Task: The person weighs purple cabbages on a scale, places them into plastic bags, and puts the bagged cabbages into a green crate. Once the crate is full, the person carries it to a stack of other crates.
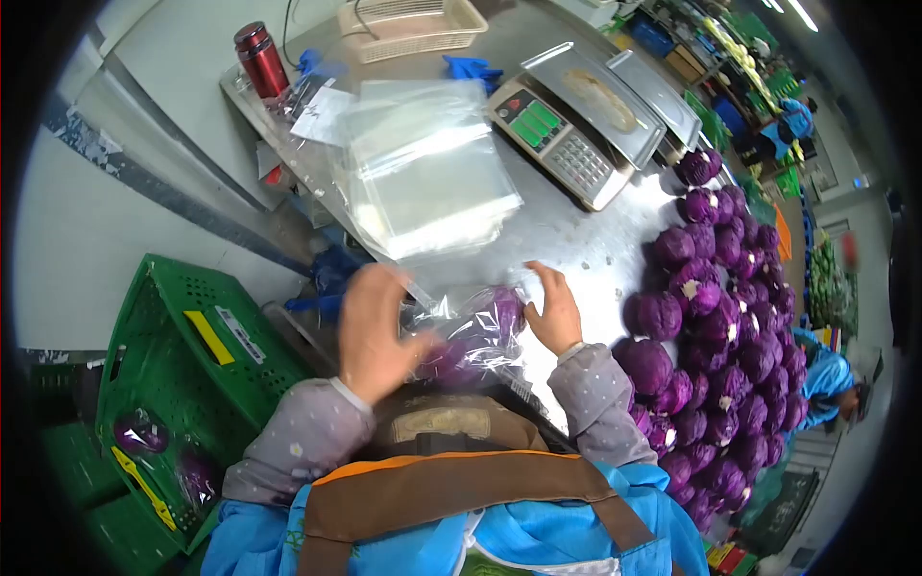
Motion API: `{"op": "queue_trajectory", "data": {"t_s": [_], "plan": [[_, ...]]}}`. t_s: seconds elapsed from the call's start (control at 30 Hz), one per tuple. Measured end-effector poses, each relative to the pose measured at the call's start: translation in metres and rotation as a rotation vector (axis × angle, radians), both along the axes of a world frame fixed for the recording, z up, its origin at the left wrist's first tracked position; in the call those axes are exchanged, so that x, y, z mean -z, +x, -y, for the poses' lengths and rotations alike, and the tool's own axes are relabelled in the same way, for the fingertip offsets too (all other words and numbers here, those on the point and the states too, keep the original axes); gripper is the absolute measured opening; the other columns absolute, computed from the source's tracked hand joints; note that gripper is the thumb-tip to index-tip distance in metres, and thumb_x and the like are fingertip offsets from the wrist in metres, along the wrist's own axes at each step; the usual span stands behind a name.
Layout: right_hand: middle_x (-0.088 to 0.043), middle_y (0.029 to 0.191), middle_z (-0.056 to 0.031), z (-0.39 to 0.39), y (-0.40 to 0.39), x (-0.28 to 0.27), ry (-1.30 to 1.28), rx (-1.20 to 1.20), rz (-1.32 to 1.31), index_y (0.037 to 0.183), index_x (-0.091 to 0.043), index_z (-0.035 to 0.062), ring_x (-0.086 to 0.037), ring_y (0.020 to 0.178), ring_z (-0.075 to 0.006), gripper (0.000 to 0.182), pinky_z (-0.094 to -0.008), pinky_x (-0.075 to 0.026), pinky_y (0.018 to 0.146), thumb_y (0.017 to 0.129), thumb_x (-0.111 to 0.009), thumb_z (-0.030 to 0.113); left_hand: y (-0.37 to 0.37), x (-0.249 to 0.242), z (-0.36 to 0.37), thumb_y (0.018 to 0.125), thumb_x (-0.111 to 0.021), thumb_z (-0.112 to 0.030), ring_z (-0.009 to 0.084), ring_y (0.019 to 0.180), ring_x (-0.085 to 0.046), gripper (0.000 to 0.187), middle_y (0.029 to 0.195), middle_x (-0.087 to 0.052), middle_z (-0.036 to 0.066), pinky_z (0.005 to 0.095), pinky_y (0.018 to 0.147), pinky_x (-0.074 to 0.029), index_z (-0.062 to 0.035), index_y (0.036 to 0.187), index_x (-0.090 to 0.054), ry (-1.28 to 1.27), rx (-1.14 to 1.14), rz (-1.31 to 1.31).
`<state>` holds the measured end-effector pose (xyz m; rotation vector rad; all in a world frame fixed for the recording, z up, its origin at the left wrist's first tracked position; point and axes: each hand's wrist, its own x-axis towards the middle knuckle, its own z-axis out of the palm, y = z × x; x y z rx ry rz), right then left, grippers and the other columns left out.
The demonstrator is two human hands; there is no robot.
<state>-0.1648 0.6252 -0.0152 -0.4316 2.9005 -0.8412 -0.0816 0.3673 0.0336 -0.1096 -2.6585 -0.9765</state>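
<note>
Two purple cabbages (464, 360) lie in a clear plastic bag (447, 312) at the near edge of the metal table, right in front of my body. My left hand (376, 331), a little blurred, is at the bag's left side with thumb and fingers spread and the thumb reaching over the plastic. On the other side, my right hand (555, 312) has its index finger and thumb apart, the thumb tip right at the bag's edge. A stack of flat clear plastic bags (432, 168) lies just beyond.
Many loose purple cabbages (720, 355) are heaped along the table's right side. A scale (567, 134) with a green display stands at the back, near a red flask (260, 62) and a cream basket (413, 38). A green crate (192, 336) at lower left holds wrapped cabbages.
</note>
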Motion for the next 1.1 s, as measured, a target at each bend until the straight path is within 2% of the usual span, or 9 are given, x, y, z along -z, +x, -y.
{"op": "queue_trajectory", "data": {"t_s": [0.07,0.17,0.4,0.5,0.6,0.63,0.77,0.9,1.1], "plan": [[-0.045,0.129,-0.0152,-0.015,-0.007,0.033,-0.303,-0.180,0.193,0.120,-0.049,0.0064,-0.045,0.118,-0.0253,0.038,-0.0363,-0.040,0.093,0.083,-0.048,0.018,0.007,0.020,-0.026,0.051,-0.081,-0.026,0.0368,0.117,-0.038,0.085,0.125,-0.041,0.016,0.0427,0.099,-0.032,-0.0115,0.126,-0.044,0.052,0.467,0.212],[-0.048,0.127,-0.0109,-0.012,-0.033,0.060,-0.852,-0.310,0.703,0.129,-0.042,0.0056,-0.045,0.118,-0.0212,0.041,-0.0327,-0.037,0.098,0.090,-0.037,0.017,0.000,0.056,-0.034,0.056,-0.078,-0.025,0.0321,0.104,-0.048,0.075,0.109,-0.049,0.015,0.0397,0.088,-0.042,-0.0155,0.124,-0.048,0.235,0.324,0.329],[-0.034,0.139,-0.0149,0.032,-0.064,0.032,-0.906,-0.444,1.226,0.141,-0.021,0.0065,-0.038,0.125,-0.0310,0.083,-0.0447,-0.035,0.100,0.085,-0.026,0.068,-0.010,0.020,0.029,0.059,-0.079,-0.017,0.0242,0.103,-0.050,0.088,0.112,-0.045,0.015,0.0310,0.083,-0.045,-0.0118,0.133,-0.033,1.153,-0.205,0.508],[-0.035,0.135,-0.0145,0.115,-0.035,-0.046,-0.621,-0.729,0.783,0.142,-0.015,0.0048,-0.043,0.117,-0.0255,0.082,-0.0393,-0.040,0.096,0.081,-0.064,0.030,0.038,-0.024,0.078,0.069,-0.077,-0.020,0.0174,0.097,-0.053,0.079,0.113,-0.046,0.011,0.0287,0.080,-0.047,-0.0100,0.132,-0.030,1.472,-0.479,0.299],[-0.031,0.135,-0.0173,0.205,0.014,-0.064,-0.711,-0.824,0.734,0.142,-0.009,0.0033,-0.040,0.119,-0.0265,0.093,-0.0380,-0.040,0.095,0.074,-0.071,0.014,0.111,-0.051,0.131,0.063,-0.079,-0.011,0.0167,0.099,-0.052,0.077,0.112,-0.051,0.009,0.0316,0.086,-0.045,-0.0093,0.127,-0.037,0.783,-0.557,-0.134],[-0.030,0.136,-0.0171,0.235,0.033,-0.067,-0.696,-0.940,0.667,0.142,-0.008,0.0032,-0.041,0.118,-0.0257,0.092,-0.0370,-0.041,0.094,0.075,-0.070,0.015,0.139,-0.062,0.151,0.061,-0.079,-0.010,0.0179,0.098,-0.053,0.072,0.108,-0.053,0.007,0.0328,0.087,-0.044,-0.0090,0.123,-0.042,1.104,-0.564,-0.171],[-0.031,0.136,-0.0149,0.343,0.102,-0.098,-0.915,-0.976,1.724,0.142,-0.017,0.0100,-0.041,0.115,-0.0241,0.078,-0.0346,-0.040,0.093,0.079,-0.063,0.010,0.277,-0.102,0.231,0.057,-0.069,-0.001,0.0206,0.101,-0.052,0.066,0.108,-0.053,0.008,0.0301,0.089,-0.043,-0.0062,0.119,-0.046,1.216,-0.816,-0.402],[-0.031,0.138,-0.0143,0.459,0.201,-0.012,-0.042,-1.919,0.389,0.133,-0.036,0.0102,-0.038,0.122,-0.0319,0.067,-0.0392,-0.037,0.100,0.070,-0.060,0.001,0.398,-0.149,0.264,0.061,-0.062,-0.016,0.0215,0.106,-0.050,0.069,0.115,-0.049,0.010,0.0324,0.093,-0.040,-0.0054,0.127,-0.041,0.937,-1.059,-0.629],[-0.026,0.141,-0.0147,0.554,0.354,0.074,0.073,-2.066,-0.292,0.135,-0.035,0.0193,-0.025,0.130,-0.0391,0.072,-0.0485,-0.035,0.099,0.069,-0.061,0.010,0.489,-0.170,0.299,0.054,-0.069,-0.019,0.0238,0.103,-0.054,0.079,0.110,-0.054,0.012,0.0339,0.094,-0.042,-0.0015,0.125,-0.038,0.845,-1.170,-0.481]]}}
